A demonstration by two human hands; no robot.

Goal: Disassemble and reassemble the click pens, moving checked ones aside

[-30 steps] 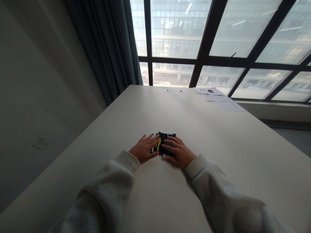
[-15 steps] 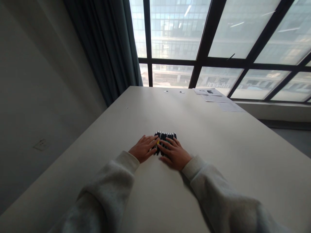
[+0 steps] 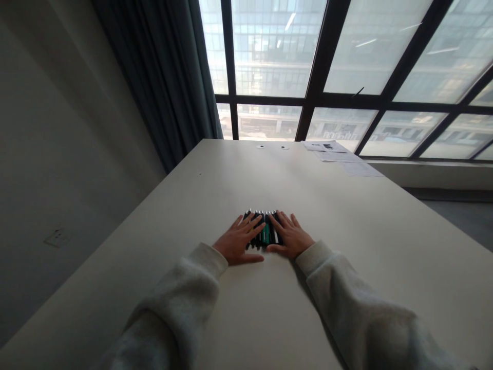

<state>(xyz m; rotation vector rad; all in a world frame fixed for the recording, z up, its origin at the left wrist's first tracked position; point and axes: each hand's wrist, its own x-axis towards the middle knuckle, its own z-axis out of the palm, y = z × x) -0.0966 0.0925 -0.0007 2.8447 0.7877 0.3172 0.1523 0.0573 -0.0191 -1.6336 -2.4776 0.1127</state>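
Observation:
Several dark pens [image 3: 265,234] lie side by side in a row on the white table [image 3: 239,190], tips pointing away from me. Green and white parts show on some of them near the middle and right. My left hand [image 3: 241,239] rests over the left part of the row, fingers spread and thumb stretched out below the pens. At the right end, my right hand [image 3: 289,236] lies flat with its fingers apart, touching the pens. Both palms face down, and the pens beneath the fingers are partly hidden.
Printed papers [image 3: 327,151] lie at the table's far right corner. Two small white pieces [image 3: 284,147] with dark spots sit near the far edge. Beyond stand a dark-framed window [image 3: 308,97] and a dark curtain [image 3: 165,77]; a wall socket [image 3: 57,237] is at left.
My left hand has slid right over the pens, and my right hand has moved right to the row's end. The yellow spot is now covered; green and white parts show. The view shifted slightly.

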